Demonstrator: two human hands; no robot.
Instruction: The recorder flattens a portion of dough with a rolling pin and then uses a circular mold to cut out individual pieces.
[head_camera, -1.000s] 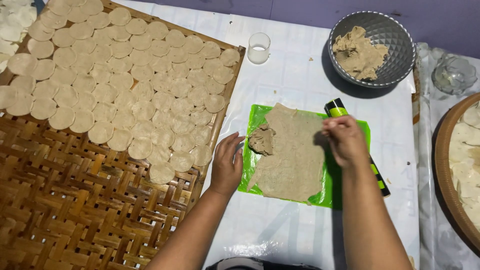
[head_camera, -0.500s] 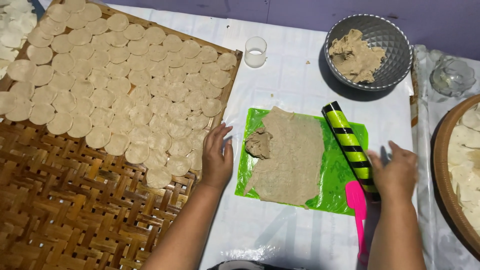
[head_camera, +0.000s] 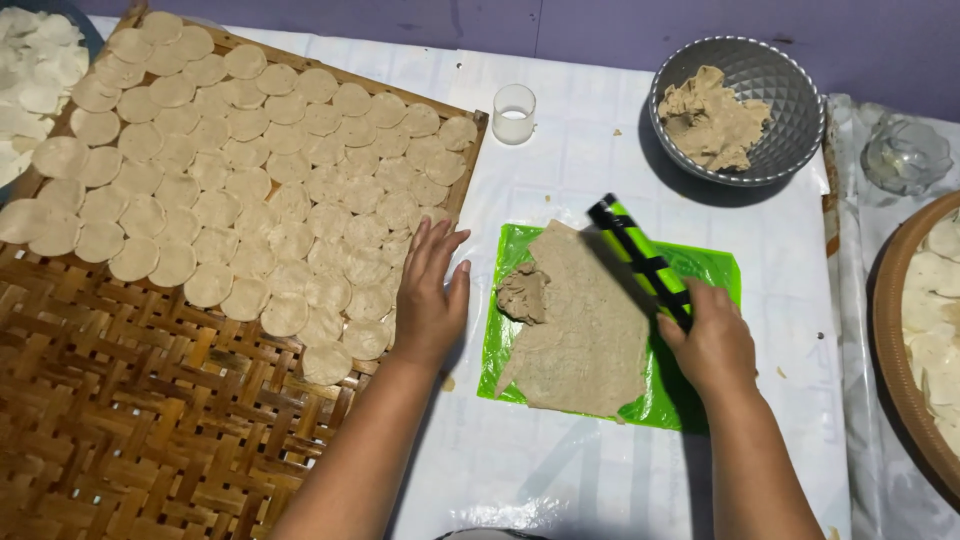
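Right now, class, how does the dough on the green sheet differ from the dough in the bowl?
The sheet dough is rolled flat and wide; the bowl dough is a rough heap. The sheet dough lies between both hands, beside the right hand's striped roller; the bowl dough sits untouched. Both are beige.

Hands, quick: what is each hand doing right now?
Left hand: open, flat, fingers spread, resting at the woven tray's edge, holding nothing.
Right hand: closed around the green-and-black striped roller, above the flattened dough.

Probably a home kitchen turned small food workshop: a woven bamboo tray (head_camera: 150, 420) covered with cut dough discs (head_camera: 250, 190), a metal bowl (head_camera: 790, 110) of dough, a plastic-covered table (head_camera: 560, 480).
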